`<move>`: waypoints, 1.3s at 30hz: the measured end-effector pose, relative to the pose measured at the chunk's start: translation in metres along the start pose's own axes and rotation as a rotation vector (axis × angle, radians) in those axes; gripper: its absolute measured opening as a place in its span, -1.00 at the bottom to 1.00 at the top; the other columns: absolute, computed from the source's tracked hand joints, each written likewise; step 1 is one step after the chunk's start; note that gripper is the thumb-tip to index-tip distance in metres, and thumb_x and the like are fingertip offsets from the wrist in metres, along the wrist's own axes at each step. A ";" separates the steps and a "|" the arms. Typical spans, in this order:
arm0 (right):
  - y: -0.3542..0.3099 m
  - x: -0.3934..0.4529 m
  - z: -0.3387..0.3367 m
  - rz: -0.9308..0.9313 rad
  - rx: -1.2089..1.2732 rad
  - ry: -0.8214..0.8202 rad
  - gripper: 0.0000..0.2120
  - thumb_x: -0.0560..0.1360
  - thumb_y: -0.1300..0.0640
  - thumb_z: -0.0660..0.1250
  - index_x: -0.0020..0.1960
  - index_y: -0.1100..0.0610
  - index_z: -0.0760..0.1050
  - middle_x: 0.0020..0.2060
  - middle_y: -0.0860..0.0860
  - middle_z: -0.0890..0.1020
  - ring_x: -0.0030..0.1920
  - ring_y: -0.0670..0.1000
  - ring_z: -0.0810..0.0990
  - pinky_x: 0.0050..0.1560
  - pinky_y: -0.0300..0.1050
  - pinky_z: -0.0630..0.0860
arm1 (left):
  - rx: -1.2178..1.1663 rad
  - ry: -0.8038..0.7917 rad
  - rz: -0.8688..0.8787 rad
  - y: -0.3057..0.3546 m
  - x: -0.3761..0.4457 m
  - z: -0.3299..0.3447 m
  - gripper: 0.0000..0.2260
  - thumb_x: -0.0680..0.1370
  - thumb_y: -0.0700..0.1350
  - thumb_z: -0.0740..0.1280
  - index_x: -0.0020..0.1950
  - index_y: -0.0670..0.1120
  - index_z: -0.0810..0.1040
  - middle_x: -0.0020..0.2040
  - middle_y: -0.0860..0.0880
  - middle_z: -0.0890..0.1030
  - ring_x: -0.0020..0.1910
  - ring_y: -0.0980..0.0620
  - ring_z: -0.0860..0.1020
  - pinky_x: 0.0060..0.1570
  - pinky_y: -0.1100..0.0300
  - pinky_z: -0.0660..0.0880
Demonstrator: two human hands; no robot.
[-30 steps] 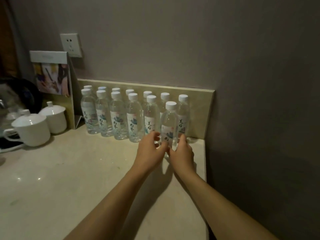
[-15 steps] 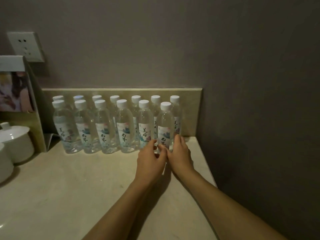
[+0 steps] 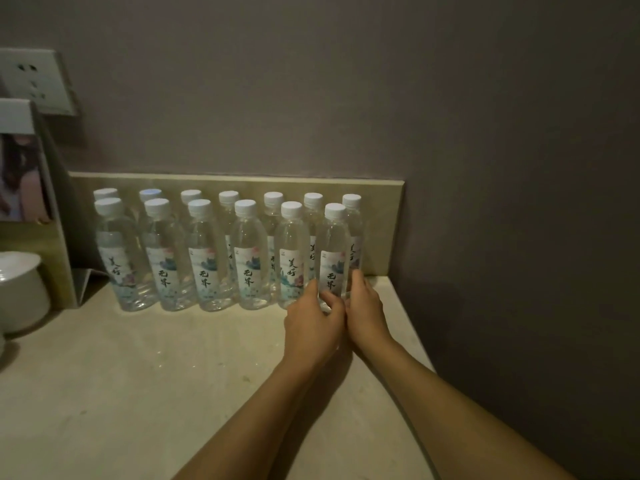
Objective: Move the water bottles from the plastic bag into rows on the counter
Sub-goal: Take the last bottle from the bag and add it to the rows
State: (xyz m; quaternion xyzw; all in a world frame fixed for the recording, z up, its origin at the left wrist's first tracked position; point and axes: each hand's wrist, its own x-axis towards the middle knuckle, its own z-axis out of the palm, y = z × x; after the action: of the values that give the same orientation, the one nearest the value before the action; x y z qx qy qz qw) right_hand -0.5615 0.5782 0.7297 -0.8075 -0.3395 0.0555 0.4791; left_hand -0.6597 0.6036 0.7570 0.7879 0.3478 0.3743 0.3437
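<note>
Clear water bottles with white caps and painted labels stand in two rows on the beige counter (image 3: 173,375), against the low backsplash. The rightmost front bottle (image 3: 333,251) stands upright at the end of the front row. My left hand (image 3: 311,327) and my right hand (image 3: 365,313) wrap its base from either side, fingertips touching its lower label. The back row (image 3: 228,202) is mostly hidden behind the front row (image 3: 204,258), with only caps and shoulders showing. No plastic bag is in view.
A white lidded cup (image 3: 19,292) stands at the left edge. Behind it leans a standing card holder (image 3: 24,174) with a picture. A wall socket (image 3: 31,81) is upper left. The counter ends at the dark wall (image 3: 519,237) on the right.
The view has shifted right and closer, so the cups slid out at the left. Both hands have pushed the rightmost front bottle back into line with its row.
</note>
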 end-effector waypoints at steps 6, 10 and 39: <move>-0.002 0.005 -0.001 -0.006 -0.022 -0.048 -0.52 0.39 -0.28 0.33 0.20 -0.14 0.28 0.18 0.00 0.59 0.14 0.10 0.60 0.08 0.17 0.59 | -0.002 0.045 0.003 0.000 -0.002 -0.001 -0.57 0.64 -0.04 0.23 0.51 -0.06 0.34 0.17 -0.09 0.65 -0.03 0.13 0.58 -0.03 0.34 0.35; -0.002 0.006 -0.003 -0.052 -0.081 -0.023 -0.62 0.47 -0.20 0.33 0.15 -0.05 0.31 0.20 0.01 0.55 0.16 0.11 0.57 0.09 0.17 0.57 | 0.039 0.067 -0.005 0.002 -0.001 0.003 -0.57 0.65 -0.03 0.20 0.52 -0.04 0.33 0.13 -0.07 0.67 0.02 0.06 0.60 -0.08 0.36 0.29; 0.003 0.007 -0.002 -0.133 -0.115 0.042 -0.60 0.52 -0.12 0.32 0.26 0.01 0.34 0.21 0.03 0.52 0.18 0.09 0.54 0.08 0.18 0.57 | 0.023 0.091 0.000 0.003 -0.001 0.009 -0.64 0.62 -0.04 0.23 0.42 -0.04 0.44 0.08 -0.07 0.69 0.01 -0.02 0.65 0.06 0.17 0.49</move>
State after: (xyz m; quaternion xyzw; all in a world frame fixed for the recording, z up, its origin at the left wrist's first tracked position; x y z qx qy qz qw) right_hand -0.5539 0.5799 0.7304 -0.8104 -0.3849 -0.0127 0.4416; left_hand -0.6520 0.5990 0.7548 0.7739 0.3676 0.4057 0.3184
